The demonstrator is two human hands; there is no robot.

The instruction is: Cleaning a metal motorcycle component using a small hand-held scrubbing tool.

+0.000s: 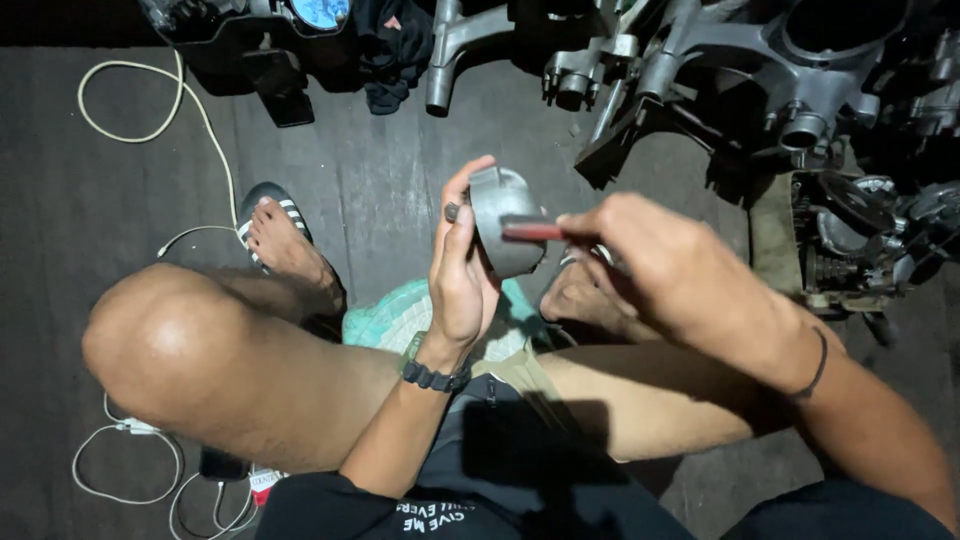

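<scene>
My left hand [458,268] grips a grey, curved metal part [503,228] and holds it upright in front of me, above my knees. My right hand [655,262] holds a thin tool with a red shaft [532,231] whose tip lies against the face of the metal part. A dark watch band sits on my left wrist and a thin black band on my right wrist. I am seated low, knees apart, with a pale green woven thing [400,318] on the floor under my hands.
Grey engine casings and metal parts [780,80] crowd the back right of the dark floor. A white cable [190,110] loops at back left, and more cable with a charger [140,430] lies by my left knee. My foot in a striped sandal [283,235] rests ahead.
</scene>
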